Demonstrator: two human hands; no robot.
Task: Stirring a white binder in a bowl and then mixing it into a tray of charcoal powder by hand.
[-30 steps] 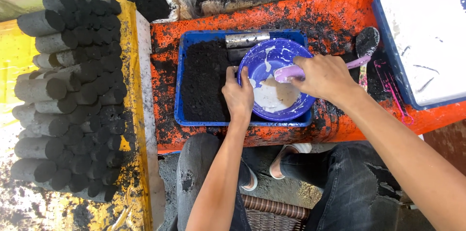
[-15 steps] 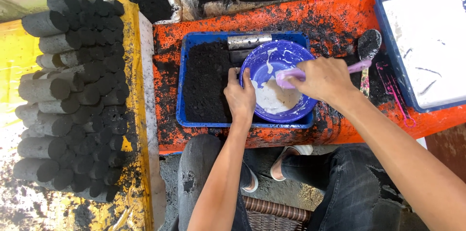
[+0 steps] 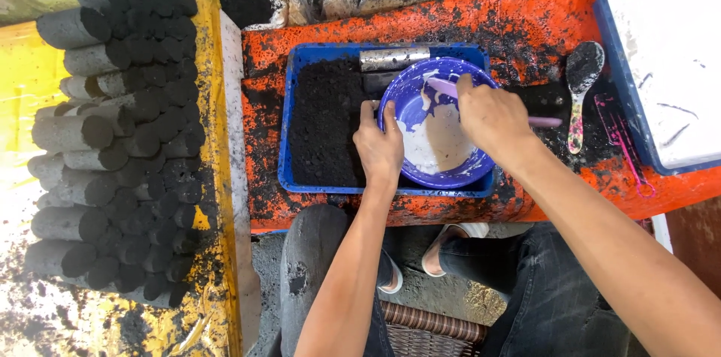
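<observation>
Both hands busy: bowl (image 3: 439, 128) rim is gripped by the left hand (image 3: 379, 148), spoon (image 3: 451, 89) held by the right hand (image 3: 492, 117); paste is best scraped steadily, bowl kept level.

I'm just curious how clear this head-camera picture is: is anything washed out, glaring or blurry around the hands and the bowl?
Head view: soft, even daylight with no hard shadows. The white powder in the big blue tray at right is nearly washed out. The round blue plastic bowl shows mild sheen on its wet paste. Left hand and right hand look sharp. The stacked dark cylindrical briquettes lose detail in their blackness.
</observation>
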